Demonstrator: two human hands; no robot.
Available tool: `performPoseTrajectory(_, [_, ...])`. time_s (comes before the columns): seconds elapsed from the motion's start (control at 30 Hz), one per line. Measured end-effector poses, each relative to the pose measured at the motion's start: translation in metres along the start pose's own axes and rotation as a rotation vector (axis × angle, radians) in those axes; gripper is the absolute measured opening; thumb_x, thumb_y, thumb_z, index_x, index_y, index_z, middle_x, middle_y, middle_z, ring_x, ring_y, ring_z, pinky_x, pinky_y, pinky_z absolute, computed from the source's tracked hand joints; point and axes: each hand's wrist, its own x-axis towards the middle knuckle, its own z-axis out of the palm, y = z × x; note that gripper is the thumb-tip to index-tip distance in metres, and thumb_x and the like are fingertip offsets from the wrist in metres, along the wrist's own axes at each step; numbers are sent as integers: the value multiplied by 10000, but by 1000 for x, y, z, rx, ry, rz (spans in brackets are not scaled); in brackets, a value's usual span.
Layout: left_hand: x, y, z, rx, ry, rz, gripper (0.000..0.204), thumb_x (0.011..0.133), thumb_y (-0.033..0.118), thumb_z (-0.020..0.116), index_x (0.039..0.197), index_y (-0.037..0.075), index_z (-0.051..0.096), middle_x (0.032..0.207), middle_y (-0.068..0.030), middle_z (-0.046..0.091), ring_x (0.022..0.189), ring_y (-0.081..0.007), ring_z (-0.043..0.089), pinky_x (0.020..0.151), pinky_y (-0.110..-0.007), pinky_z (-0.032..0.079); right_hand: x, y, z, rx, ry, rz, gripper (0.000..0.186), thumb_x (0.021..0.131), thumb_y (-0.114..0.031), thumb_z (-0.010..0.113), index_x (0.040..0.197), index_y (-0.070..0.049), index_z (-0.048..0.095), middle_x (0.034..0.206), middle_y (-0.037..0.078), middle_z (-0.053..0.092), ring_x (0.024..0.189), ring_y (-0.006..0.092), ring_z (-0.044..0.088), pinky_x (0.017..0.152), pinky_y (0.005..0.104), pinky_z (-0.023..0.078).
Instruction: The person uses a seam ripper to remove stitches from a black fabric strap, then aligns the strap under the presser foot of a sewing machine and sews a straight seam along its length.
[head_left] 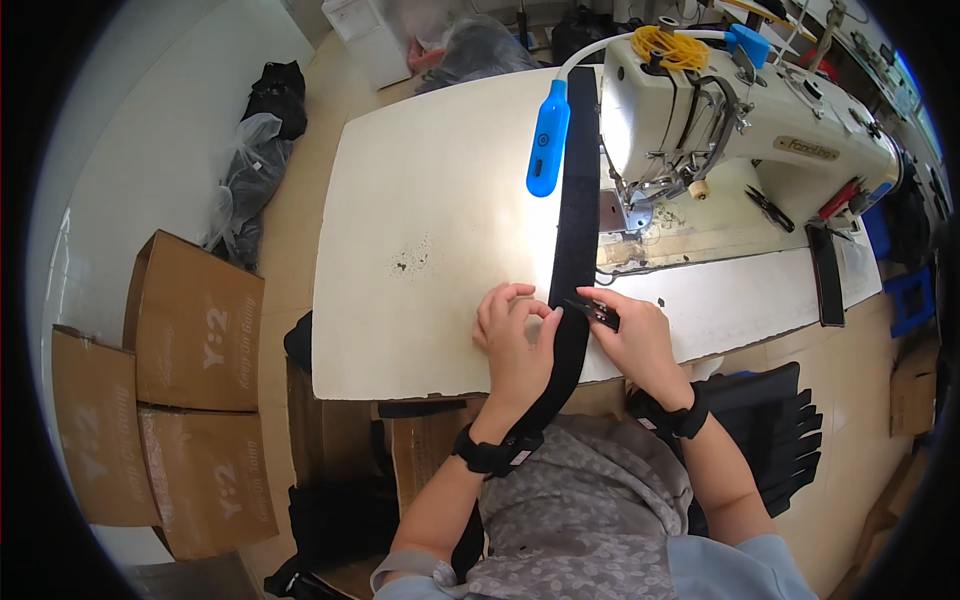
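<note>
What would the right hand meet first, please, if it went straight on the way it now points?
The right hand would probably meet the black strip first; the snips it holds overlap the strip in view, though whether they touch is unclear.

Left of you: three brown cardboard boxes point(196, 375), pale printing on the sides, large characters plus a smaller line. Ahead, to your right: cream sewing machine point(735, 125), brownish nameplate point(808, 148), one lettered line. Your black wristbands point(690, 413) carry pale labels point(520, 457), too small to read.
</note>
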Motion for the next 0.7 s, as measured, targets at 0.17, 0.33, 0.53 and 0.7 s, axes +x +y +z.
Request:
performPoseTrajectory(0.17, [7, 9, -17, -825, -97, -334, 104, 949, 87, 556, 877, 12, 563, 841, -11, 587, 707, -54, 508, 645, -193, 417, 2, -4, -3, -19, -14, 21, 308, 762, -121, 634, 1064, -120, 693, 753, 129, 680, 692, 305, 653, 635, 383, 511])
performPoseTrajectory(0.33, [13, -11, -13, -5, 53, -13, 105, 885, 74, 611, 967, 25, 567, 784, -51, 589, 626, -106, 505, 584, -246, 416, 2, -5, -3, -20, -15, 28, 297, 764, -123, 635, 1054, -125, 698, 751, 128, 680, 689, 309, 651, 631, 383, 509])
performPoseTrajectory(0.53, [19, -16, -44, 656, 351, 1, 316, 870, 87, 592, 1173, 21, 529, 1093, -145, 543, 1067, -295, 483, 936, -436, 341, 2, -3, -2, -34, -2, 17, 284, 773, -128, 642, 1051, -128, 698, 739, 126, 678, 683, 296, 656, 622, 376, 508])
performPoseTrajectory(0.7, [-11, -13, -55, 358, -139, 199, 375, 861, 100, 612, 1231, 58, 566, 1370, -159, 427, 1337, -367, 326, 1064, -467, 236, 1, -6, 0, -51, 16, 14, 255, 802, -205, 679, 1041, -115, 691, 747, 117, 680, 661, 274, 656, 599, 355, 501])
